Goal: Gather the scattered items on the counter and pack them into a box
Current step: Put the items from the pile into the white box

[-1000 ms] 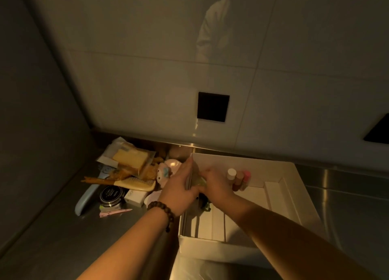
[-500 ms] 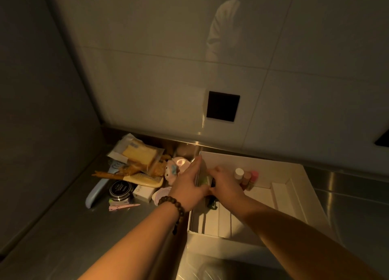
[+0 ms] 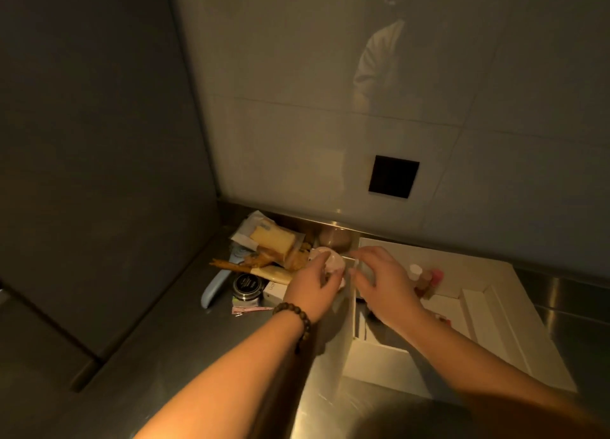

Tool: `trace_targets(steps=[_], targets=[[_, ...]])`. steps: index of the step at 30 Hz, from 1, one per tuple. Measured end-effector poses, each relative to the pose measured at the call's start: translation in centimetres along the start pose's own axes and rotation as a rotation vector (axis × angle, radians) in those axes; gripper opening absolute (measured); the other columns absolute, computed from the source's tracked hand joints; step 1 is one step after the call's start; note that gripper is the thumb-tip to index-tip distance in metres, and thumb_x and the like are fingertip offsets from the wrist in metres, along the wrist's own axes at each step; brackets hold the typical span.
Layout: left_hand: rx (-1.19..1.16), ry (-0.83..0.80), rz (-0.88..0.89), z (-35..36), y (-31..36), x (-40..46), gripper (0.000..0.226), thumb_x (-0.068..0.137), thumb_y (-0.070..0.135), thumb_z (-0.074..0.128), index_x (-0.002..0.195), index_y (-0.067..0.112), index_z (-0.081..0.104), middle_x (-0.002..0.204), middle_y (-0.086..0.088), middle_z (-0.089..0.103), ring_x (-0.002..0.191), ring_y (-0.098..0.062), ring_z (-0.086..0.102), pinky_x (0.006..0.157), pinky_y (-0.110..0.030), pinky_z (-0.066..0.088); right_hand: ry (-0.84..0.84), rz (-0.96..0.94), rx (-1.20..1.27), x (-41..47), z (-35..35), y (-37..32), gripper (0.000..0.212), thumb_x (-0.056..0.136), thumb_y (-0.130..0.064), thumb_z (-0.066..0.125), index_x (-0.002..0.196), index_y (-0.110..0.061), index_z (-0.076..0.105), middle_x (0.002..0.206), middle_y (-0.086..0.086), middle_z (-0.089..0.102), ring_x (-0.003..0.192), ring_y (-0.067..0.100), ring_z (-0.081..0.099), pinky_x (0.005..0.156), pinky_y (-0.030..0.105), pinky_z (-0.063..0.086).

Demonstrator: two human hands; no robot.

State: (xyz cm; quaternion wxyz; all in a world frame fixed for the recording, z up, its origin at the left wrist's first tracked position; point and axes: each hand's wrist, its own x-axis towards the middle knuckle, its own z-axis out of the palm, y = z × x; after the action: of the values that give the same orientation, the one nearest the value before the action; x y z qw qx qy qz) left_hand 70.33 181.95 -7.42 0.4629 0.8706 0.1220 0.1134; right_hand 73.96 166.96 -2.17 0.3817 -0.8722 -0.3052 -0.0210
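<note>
- While the scattered items (image 3: 264,267) still crowd the counter (image 3: 148,333) at its back corner, left of the box (image 3: 495,349), the head view puts the left hand (image 3: 313,288) right at their edge, fingers loosely curled around a pale round item (image 3: 330,260); whether it truly grips is unclear.
- Over the box's left wall hangs the right hand (image 3: 383,280), fingers spread and relaxed, holding nothing visible.
- Judging by this, the left hand is nearer the pile, and the carry runs rightward over that wall.
</note>
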Motion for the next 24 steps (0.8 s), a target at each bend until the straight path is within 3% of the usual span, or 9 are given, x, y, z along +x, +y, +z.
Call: trace_targets(steps=[3, 6, 9, 14, 19, 24], targets=[[0.113, 0.07, 0.032, -3.7, -3.6, -1.3, 0.048, 0.084, 0.048, 0.052, 0.13, 0.038, 0.043, 0.122, 0.012, 0.054, 0.109, -0.007, 0.052, 0.081, -0.02, 0.038, -0.094, -0.058, -0.011, 0.7, 2.6, -3.0, 0.031, 0.094, -0.022, 0.056, 0.125, -0.02, 0.059, 0.128, -0.007, 0.048, 0.107, 0.0, 0.043, 0.085, -0.001, 0.028], [0.201, 0.125, 0.017, -7.2, -7.3, -2.3, 0.039, 0.082, 0.041, 0.054, 0.121, 0.039, 0.049, 0.122, 0.009, 0.055, 0.11, -0.011, 0.052, 0.085, -0.025, 0.043, -0.208, -0.085, -0.053, 1.6, 6.4, -4.9, 0.033, 0.093, -0.023, 0.057, 0.126, -0.021, 0.059, 0.132, -0.003, 0.048, 0.117, 0.008, 0.045, 0.099, 0.019, 0.038], [0.312, 0.181, -0.08, -10.3, -11.0, -3.0, 0.044, 0.08, 0.037, 0.055, 0.123, 0.032, 0.05, 0.123, 0.005, 0.054, 0.111, -0.013, 0.051, 0.091, -0.029, 0.045, -0.279, -0.013, -0.111, 2.6, 10.7, -5.9, 0.041, 0.092, -0.024, 0.057, 0.132, -0.019, 0.053, 0.136, 0.003, 0.045, 0.122, 0.018, 0.047, 0.102, 0.035, 0.043], [0.446, 0.242, -0.242, -13.7, -15.8, -3.0, 0.048, 0.08, 0.038, 0.058, 0.123, 0.018, 0.049, 0.125, -0.003, 0.048, 0.113, -0.019, 0.046, 0.094, -0.032, 0.043, -0.308, 0.047, -0.24, 4.1, 16.2, -5.2, 0.044, 0.093, -0.026, 0.057, 0.135, -0.023, 0.046, 0.138, 0.001, 0.044, 0.124, 0.02, 0.046, 0.099, 0.033, 0.046], [0.416, 0.184, -0.249, -14.3, -18.1, -1.4, 0.053, 0.081, 0.039, 0.061, 0.126, 0.013, 0.048, 0.125, -0.004, 0.05, 0.113, -0.021, 0.047, 0.092, -0.03, 0.041, -0.295, 0.044, -0.408, 6.0, 19.0, -4.0, 0.041, 0.094, -0.019, 0.048, 0.135, -0.018, 0.046, 0.136, 0.005, 0.045, 0.123, 0.022, 0.043, 0.099, 0.031, 0.041], [0.41, 0.118, -0.271, -14.2, -18.7, 0.1, 0.031, 0.084, 0.039, 0.061, 0.105, 0.015, 0.061, 0.101, -0.003, 0.06, 0.09, -0.019, 0.057, 0.076, -0.03, 0.048, -0.29, 0.003, -0.623, 6.7, 20.1, -3.3, 0.045, 0.091, -0.006, 0.047, 0.134, -0.017, 0.044, 0.132, 0.005, 0.052, 0.118, 0.024, 0.049, 0.091, 0.032, 0.043]])
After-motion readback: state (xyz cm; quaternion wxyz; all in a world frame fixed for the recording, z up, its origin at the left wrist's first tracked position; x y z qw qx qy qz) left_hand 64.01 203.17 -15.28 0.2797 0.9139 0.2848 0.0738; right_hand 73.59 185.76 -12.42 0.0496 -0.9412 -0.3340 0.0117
